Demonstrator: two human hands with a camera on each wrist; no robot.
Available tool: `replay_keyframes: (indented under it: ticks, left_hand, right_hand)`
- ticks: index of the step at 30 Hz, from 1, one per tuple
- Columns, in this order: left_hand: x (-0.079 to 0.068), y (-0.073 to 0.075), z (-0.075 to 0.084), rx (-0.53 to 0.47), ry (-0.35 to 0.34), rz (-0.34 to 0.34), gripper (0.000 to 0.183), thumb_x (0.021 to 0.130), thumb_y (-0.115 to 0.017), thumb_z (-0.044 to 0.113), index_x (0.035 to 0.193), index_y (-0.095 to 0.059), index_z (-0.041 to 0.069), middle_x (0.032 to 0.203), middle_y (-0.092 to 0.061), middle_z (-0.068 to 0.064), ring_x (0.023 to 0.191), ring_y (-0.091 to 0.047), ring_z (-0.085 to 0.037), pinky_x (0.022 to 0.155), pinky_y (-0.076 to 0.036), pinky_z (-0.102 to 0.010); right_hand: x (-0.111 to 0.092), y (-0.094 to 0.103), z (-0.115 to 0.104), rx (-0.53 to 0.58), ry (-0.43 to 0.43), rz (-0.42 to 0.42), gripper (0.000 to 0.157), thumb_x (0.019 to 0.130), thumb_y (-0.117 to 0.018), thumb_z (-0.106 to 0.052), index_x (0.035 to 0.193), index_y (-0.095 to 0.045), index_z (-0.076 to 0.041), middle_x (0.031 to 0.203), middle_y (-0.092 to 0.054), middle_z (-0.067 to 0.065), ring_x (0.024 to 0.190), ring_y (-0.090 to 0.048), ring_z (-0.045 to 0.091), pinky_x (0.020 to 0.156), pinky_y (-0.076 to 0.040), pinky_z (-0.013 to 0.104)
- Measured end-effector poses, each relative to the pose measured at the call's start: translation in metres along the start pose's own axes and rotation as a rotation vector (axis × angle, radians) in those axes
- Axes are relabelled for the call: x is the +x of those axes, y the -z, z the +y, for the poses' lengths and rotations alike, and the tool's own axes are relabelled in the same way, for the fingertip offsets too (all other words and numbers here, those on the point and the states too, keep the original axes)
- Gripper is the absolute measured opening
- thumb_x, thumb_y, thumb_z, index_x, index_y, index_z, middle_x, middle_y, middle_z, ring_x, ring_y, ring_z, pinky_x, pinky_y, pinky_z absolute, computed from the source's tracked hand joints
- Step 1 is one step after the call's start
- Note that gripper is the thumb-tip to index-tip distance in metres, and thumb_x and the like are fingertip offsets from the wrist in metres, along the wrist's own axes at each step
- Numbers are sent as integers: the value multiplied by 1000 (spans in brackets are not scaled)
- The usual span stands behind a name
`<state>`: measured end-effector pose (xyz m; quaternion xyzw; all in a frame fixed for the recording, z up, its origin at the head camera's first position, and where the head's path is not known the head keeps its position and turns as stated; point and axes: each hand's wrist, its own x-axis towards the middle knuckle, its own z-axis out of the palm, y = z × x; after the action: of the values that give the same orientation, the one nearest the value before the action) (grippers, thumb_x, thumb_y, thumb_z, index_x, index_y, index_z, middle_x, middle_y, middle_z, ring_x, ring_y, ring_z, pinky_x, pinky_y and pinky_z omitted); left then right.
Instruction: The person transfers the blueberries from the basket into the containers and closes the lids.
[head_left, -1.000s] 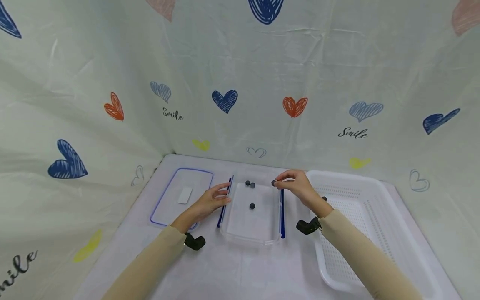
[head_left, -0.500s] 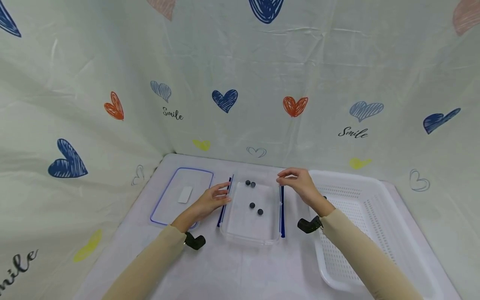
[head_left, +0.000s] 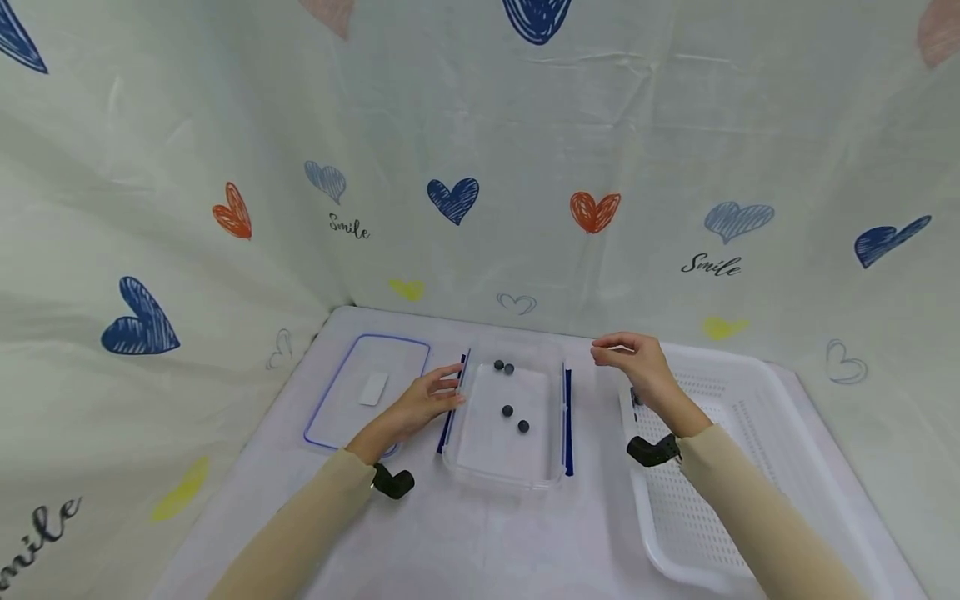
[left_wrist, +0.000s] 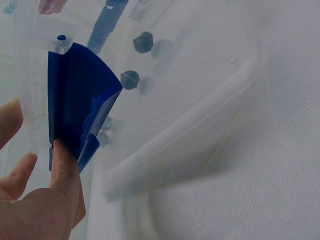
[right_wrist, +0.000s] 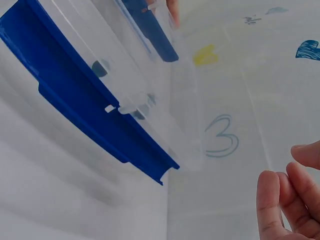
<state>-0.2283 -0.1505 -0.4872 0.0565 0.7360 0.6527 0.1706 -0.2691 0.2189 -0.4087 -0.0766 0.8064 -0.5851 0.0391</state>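
Observation:
A clear plastic box (head_left: 502,482) with blue side latches (head_left: 568,425) stands on the table. Several small dark balls (head_left: 523,427) lie inside it, two close together at the far end. My left hand (head_left: 420,402) rests at the box's left side; in the left wrist view a finger (left_wrist: 64,167) touches the hanging blue latch (left_wrist: 75,100). Beyond the box's right wall, my right hand (head_left: 637,367) is raised near the basket's far left corner. Its thumb (right_wrist: 307,154) and fingers stand apart with nothing between them.
At the right is a white perforated basket (head_left: 647,525), with dark pieces (head_left: 636,398) at its left edge, partly behind my hand. A clear blue-rimmed lid (head_left: 337,421) lies left, bearing a white rectangle (head_left: 372,388). A heart-printed curtain (head_left: 525,267) hangs behind.
My right hand has let go of a dark ball, which now lies in the box near its front, and has moved right toward the basket. My left hand stays at the box.

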Motion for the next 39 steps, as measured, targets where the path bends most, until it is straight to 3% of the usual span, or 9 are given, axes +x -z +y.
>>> replay_keyframes:
  ticks: [4, 10, 13, 21, 39]
  left_hand:
    - [1, 1, -1, 10, 1, 9, 68, 96, -68, 11, 155, -34, 10, 152, -36, -26, 140, -36, -40, 111, -36, -50]
    - [1, 0, 0, 1, 8, 13, 67, 96, -69, 12, 155, -37, 12, 152, -37, -24, 140, -36, -38, 111, -36, -49]
    - [1, -1, 1, -1, 5, 7, 67, 96, -69, 12, 155, -36, 12, 152, -36, -25, 140, -36, -38, 111, -36, -49]
    - [1, 0, 0, 11, 5, 4, 68, 96, -68, 12, 155, -35, 11, 152, -35, -26, 140, -36, -40, 111, -37, -49]
    - [-4, -1, 4, 0, 3, -2, 67, 97, -67, 10, 155, -34, 10, 153, -33, -28, 141, -34, -41, 112, -34, -51]
  right_hand:
    - [-4, 12, 2, -30, 8, 26, 40, 95, -70, -20, 121, -63, 11, 118, -64, 20, 88, -70, 8, 103, -45, 46]
    - [-11, 28, 9, -5, 34, 45, 39, 95, -71, -16, 120, -62, 12, 109, -68, 10, 87, -70, 6, 87, -52, 21]
    - [-13, 35, 15, 11, 44, 61, 38, 95, -71, -14, 118, -62, 15, 102, -69, 2, 86, -70, 7, 83, -52, 16]
    - [-19, 45, 37, 20, 34, 111, 39, 94, -70, -10, 118, -60, 20, 92, -71, -6, 79, -69, 6, 78, -53, 15]
    - [-30, 49, 78, -135, -53, 151, 39, 93, -73, -18, 112, -66, 15, 91, -74, 4, 80, -69, 12, 74, -54, 22]
